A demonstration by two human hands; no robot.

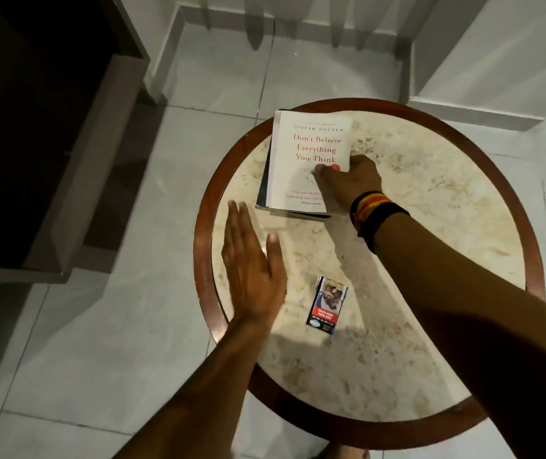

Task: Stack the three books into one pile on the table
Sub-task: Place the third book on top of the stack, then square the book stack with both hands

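A pile of books (298,180) is shown near the far left edge of a round bench (414,226) with a pale marble-patterned top and a dark reddish wooden rim. The uppermost volume, a white book (308,144) with red title lettering, lies face up on a darker book (265,183) whose edge projects on the left and at the near side; whether a third book lies beneath cannot be told. The right hand (347,183), with banded wristbands (376,215) at the wrist, is pressed on the lower right part of the white cover, its fingers (326,172) curled together against the book rather than clamped around it. The left hand (253,273) is held flat and blurred above the bench's left rim, its fingers (237,223) extended and close together, nothing being held. The step in hand is judged to be the final squaring of the pile; the next move would call for the top book to be nudged until its edges align with those below, then for both hands to be lifted away. A small printed packet (328,304) stands well apart, nearer the viewer. The bench stands on a floor (132,326) of pale glossy tiles, with dark furniture (33,127) at the left and a white wall (480,44) beyond.
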